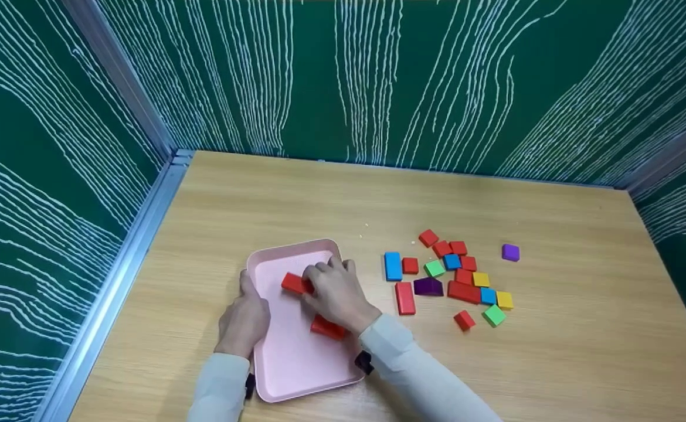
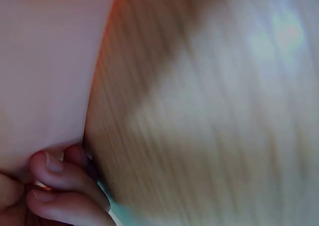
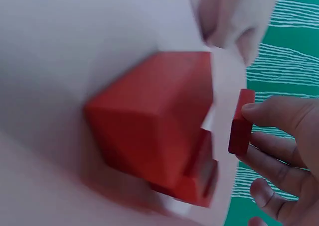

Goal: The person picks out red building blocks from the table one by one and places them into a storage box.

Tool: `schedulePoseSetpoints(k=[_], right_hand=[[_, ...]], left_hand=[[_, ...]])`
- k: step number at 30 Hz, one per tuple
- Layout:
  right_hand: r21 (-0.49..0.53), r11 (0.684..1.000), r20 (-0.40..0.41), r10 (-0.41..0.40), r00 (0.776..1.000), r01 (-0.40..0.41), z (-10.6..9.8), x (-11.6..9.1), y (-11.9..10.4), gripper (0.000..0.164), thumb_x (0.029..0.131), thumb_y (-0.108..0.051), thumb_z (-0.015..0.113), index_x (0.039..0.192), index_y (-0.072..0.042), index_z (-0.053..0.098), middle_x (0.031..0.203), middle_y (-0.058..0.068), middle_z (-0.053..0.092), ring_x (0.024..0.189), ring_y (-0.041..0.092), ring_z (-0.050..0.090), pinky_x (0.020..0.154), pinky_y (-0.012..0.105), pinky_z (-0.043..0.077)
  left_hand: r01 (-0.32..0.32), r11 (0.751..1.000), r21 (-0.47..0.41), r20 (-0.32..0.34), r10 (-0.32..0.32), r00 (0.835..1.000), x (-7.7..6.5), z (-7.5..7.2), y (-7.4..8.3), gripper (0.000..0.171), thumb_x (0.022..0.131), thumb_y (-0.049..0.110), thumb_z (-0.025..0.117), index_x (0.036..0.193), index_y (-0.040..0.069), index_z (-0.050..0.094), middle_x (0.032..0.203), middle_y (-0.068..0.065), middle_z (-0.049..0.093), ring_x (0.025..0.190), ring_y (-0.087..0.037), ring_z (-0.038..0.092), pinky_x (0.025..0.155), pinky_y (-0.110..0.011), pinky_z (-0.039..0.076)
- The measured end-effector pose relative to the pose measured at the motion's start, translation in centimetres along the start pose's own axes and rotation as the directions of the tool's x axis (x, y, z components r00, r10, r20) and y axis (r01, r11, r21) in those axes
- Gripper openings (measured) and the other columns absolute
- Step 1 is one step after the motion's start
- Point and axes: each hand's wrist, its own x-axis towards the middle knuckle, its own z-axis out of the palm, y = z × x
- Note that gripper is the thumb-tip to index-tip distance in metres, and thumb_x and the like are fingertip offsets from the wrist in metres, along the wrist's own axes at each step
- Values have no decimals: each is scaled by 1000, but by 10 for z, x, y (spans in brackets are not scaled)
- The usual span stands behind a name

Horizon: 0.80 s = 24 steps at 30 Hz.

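My left hand (image 1: 243, 322) grips the left rim of a pink tray (image 1: 296, 375); in the left wrist view its fingers (image 2: 65, 178) curl at the tray's edge. Over the tray, my right hand (image 1: 338, 293) pinches a red block (image 1: 294, 283) between thumb and fingers. The right wrist view shows this held red block (image 3: 241, 121) raised at the fingertips. Beneath the right wrist, another red block (image 1: 326, 327) lies in the tray. That one looms large in the right wrist view, with more red block surfaces (image 3: 199, 181) behind it. The right hand hides part of the tray.
Right of the tray lies a loose group of blocks: several red ones (image 1: 464, 292), blue (image 1: 393, 266), green (image 1: 494, 316), yellow (image 1: 504, 300) and a dark purple one (image 1: 428, 286). A purple block (image 1: 510, 252) sits apart. Green walls with white lines (image 1: 313, 76) border the wooden table (image 1: 583, 328).
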Motion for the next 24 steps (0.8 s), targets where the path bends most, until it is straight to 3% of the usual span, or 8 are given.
schedulePoseSetpoints(k=[5, 11, 19, 24], right_hand=[[-53, 999, 70, 1, 998, 3, 8, 0, -4, 20, 86, -31, 79, 97, -17, 70, 92, -1, 70, 85, 22, 50, 79, 43, 37], [-93, 995, 76, -17, 997, 24, 11, -1, -7, 16, 85, -31, 79, 88, -18, 69, 86, -2, 70, 83, 22, 51, 76, 42, 36], [-136, 990, 109, -12, 994, 27, 13, -2, -10, 18, 84, -33, 79, 87, -18, 70, 84, -2, 69, 82, 23, 52, 75, 43, 37], [-127, 991, 82, -20, 996, 30, 12, -3, -10, 18, 82, -31, 79, 82, -18, 67, 80, -2, 65, 80, 23, 51, 75, 44, 37]], left_hand=[[27, 999, -26, 31, -27, 999, 0, 0, 1, 70, 103, 16, 36, 157, 1, -5, 72, -13, 59, 58, -25, 60, 52, -37, 47], [18, 1000, -12, 20, -17, 1000, -1, 0, 1, 70, 103, 16, 38, 157, 0, -4, 73, -14, 58, 59, -25, 60, 53, -38, 47], [23, 1000, -22, 24, -22, 999, -1, 1, 2, 70, 102, 15, 37, 157, 1, -5, 73, -14, 59, 58, -25, 60, 52, -38, 48], [-1, 1000, -8, 8, 1, 1000, 0, 1, 0, 71, 102, 15, 38, 156, -1, -3, 69, -14, 58, 55, -25, 60, 50, -39, 47]])
